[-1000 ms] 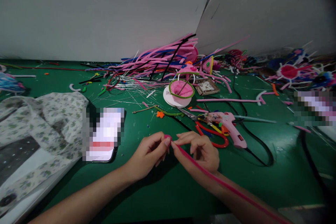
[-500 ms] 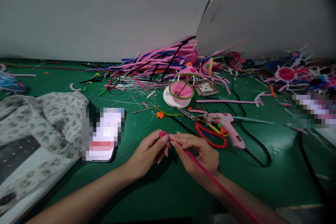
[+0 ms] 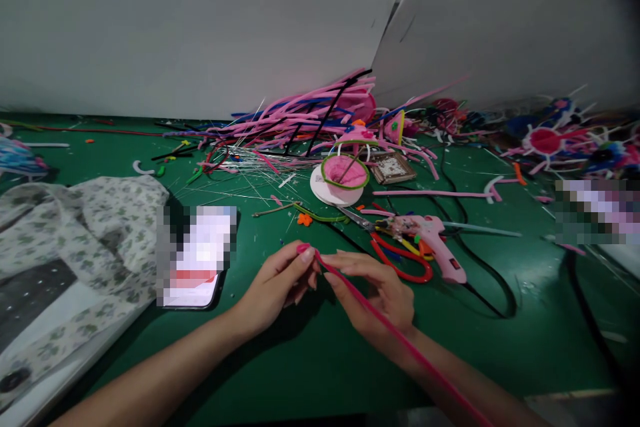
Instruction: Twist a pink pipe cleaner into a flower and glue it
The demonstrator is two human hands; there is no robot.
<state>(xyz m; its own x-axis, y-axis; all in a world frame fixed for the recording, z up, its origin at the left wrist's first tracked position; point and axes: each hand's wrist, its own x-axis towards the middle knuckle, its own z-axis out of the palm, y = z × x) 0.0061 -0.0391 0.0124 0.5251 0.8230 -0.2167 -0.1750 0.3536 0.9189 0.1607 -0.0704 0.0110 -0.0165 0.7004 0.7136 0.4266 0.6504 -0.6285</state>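
A long deep-pink pipe cleaner (image 3: 383, 317) runs from my fingertips down over my right forearm to the bottom edge. My left hand (image 3: 280, 283) is closed, pinching its small curled end between thumb and forefinger. Loosely bent, my right hand (image 3: 375, 290) has the stem passing between its thumb and fingers; the thumb tip stands a little off the fingertips. Both hands are just above the green table (image 3: 295, 373). Beyond them lie an orange flower-shaped piece (image 3: 304, 219), red-handled scissors (image 3: 400, 268) and a pink glue gun (image 3: 443, 250).
A pink cone with a green rim (image 3: 345, 172) is on a white disc (image 3: 325, 190). Pink pipe cleaners (image 3: 295, 107) are heaped against the wall. At left are a phone (image 3: 200, 260) and floral cloth (image 3: 115, 213). The glue gun's black cord (image 3: 507, 287) curves at right.
My left hand has shifted slightly left with the curled end. The right hand's fingertips have come away from that end, and more of the stem shows between the hands.
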